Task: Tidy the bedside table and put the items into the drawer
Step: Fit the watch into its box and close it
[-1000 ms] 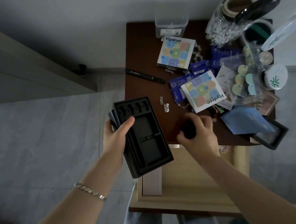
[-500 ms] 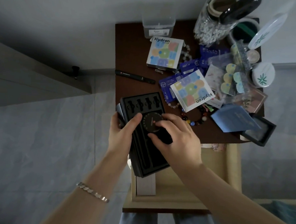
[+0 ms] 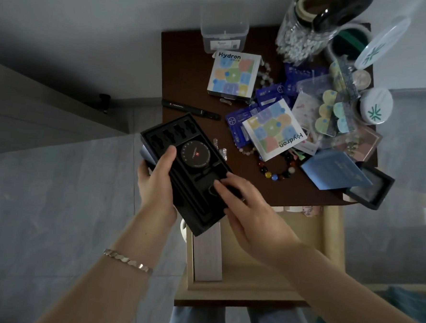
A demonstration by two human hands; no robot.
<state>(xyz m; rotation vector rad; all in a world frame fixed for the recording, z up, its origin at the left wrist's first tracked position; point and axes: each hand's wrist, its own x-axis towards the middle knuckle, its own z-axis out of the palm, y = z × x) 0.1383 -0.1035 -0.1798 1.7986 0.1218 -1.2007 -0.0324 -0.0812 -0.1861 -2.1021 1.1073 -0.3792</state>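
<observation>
Left hand [image 3: 156, 180] comes up from the lower left of the frame, forearm angled in, a silver bracelet [image 3: 127, 261] on the wrist. It grips the black tray [image 3: 198, 215] by the edge toward the left of the frame, thumb laid over the top face and fingers curled underneath. The tray is held tilted at centre frame, above the near edge of the bedside table [image 3: 186, 84] and the corner of the open drawer [image 3: 236, 291] below it.

Right hand [image 3: 249, 208] reaches in from the lower right, wrist low, fingers stretched out nearly straight and resting flat on the tray's lower right part. What lies under those fingertips is too dark to tell. A round black disc [image 3: 195, 154] sits in the tray's wide recess, just above the right fingers and beside the left thumb.

Behind the tray a black pen [image 3: 190, 109] lies on the tabletop, and a bead bracelet [image 3: 278, 173] lies to the tray's right.
</observation>
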